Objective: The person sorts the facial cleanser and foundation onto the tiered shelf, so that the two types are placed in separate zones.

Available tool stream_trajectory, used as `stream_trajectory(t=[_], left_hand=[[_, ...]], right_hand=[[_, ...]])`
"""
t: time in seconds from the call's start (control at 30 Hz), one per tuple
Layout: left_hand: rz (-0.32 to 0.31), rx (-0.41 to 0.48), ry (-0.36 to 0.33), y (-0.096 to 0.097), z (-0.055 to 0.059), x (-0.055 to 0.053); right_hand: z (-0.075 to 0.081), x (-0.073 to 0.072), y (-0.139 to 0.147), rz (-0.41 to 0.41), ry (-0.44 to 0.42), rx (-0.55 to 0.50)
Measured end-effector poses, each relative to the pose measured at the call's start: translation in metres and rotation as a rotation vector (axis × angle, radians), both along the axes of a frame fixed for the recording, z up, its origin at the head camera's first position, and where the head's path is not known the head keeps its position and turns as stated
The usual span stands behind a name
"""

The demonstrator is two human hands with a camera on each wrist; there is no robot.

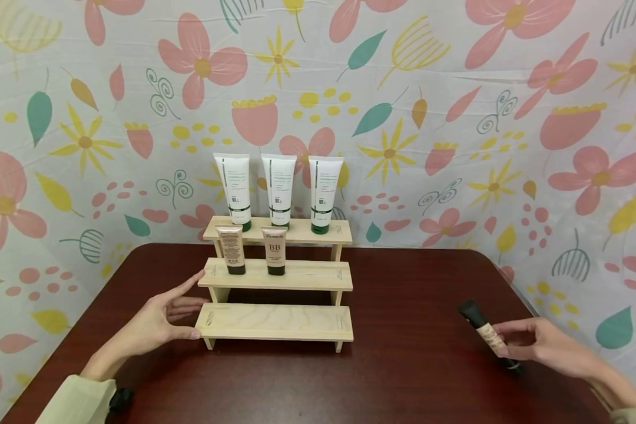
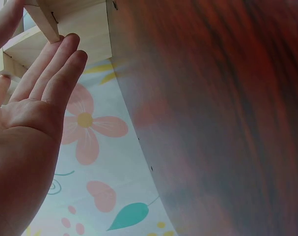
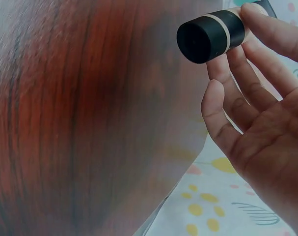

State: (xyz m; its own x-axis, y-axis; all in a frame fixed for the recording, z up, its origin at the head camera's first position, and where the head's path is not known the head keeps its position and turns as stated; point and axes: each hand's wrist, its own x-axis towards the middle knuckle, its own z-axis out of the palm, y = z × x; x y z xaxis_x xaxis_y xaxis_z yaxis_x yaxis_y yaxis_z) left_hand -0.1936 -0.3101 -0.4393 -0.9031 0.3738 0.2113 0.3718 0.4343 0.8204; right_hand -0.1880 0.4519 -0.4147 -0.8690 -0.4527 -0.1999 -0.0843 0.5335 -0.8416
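Note:
A three-step wooden display stand (image 1: 275,321) stands on the table, its left side touched by my left hand (image 1: 156,321). The fingers are stretched out along that side, and the thumb lies at the lowest step's left end. Over the table's right part, my right hand (image 1: 548,344) pinches a small cosmetic tube (image 1: 489,335) between thumb and fingers. This tube is beige with black at both ends and is held tilted. In the right wrist view its black cap (image 3: 195,42) points left, away from the palm. The left wrist view shows the left fingers (image 2: 65,73) beside the stand.
Three white tubes (image 1: 280,188) with green caps stand on the top step. On the middle step are two small tubes, a beige one (image 1: 232,247) and a BB cream tube (image 1: 274,247). Flower-patterned cloth (image 1: 403,118) hangs behind the dark red table (image 1: 403,330).

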Motion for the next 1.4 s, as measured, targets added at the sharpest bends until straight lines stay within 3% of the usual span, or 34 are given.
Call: stream_trajectory(t=[0.23,0.5,0.73,0.97,1.4], left_hand=[[-0.003,-0.001,-0.014,0.000,0.001,0.001],[-0.010,0.007,-0.018,0.000,-0.001,0.001],[0.005,-0.001,-0.022,0.000,0.000,0.002],[0.003,-0.002,-0.013,0.001,0.001,0.002],[0.005,-0.018,0.015,0.000,0.001,0.001]], right_hand=[[0.003,0.002,-0.012,-0.007,0.102,0.046],[0.009,0.005,-0.027,-0.060,0.150,0.101],[0.015,0.004,-0.046,-0.054,0.172,0.028],[0.018,0.004,-0.065,-0.080,0.300,0.033],[0.027,0.002,-0.107,-0.117,0.377,-0.024]])
